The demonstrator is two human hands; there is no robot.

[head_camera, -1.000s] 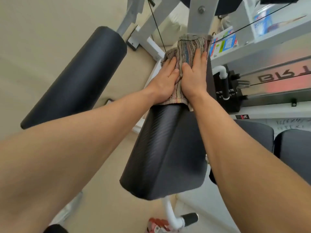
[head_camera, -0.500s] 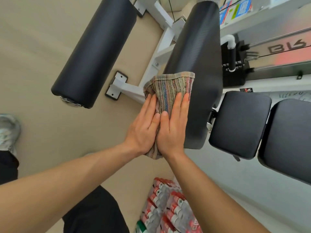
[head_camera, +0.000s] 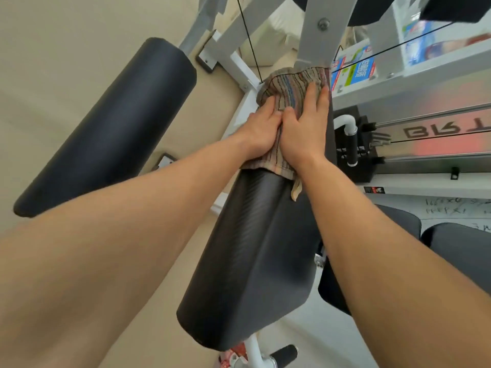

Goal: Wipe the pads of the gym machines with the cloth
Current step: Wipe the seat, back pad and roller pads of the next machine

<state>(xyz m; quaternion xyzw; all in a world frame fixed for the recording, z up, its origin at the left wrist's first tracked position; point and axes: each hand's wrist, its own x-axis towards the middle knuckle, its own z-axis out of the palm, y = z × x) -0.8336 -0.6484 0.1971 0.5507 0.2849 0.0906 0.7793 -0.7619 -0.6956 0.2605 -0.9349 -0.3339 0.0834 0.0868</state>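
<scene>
A long black textured pad (head_camera: 255,248) of the gym machine runs from the bottom centre up to the grey frame post. A striped brownish cloth (head_camera: 292,83) is draped over its far end. My left hand (head_camera: 259,128) and my right hand (head_camera: 305,128) lie side by side, both pressed flat on the cloth against the pad, fingers pointing away from me. A frayed corner of the cloth hangs down by my right wrist.
A second black roller pad (head_camera: 111,128) lies to the left over the beige floor. Two dark seat pads (head_camera: 457,251) sit at the right. The grey frame post (head_camera: 321,30), cables and a white handle with black grip (head_camera: 350,139) stand close behind the cloth.
Half a second ago both hands and the cloth were near the pad's near end; now they have slid up to its far end by the frame post.
</scene>
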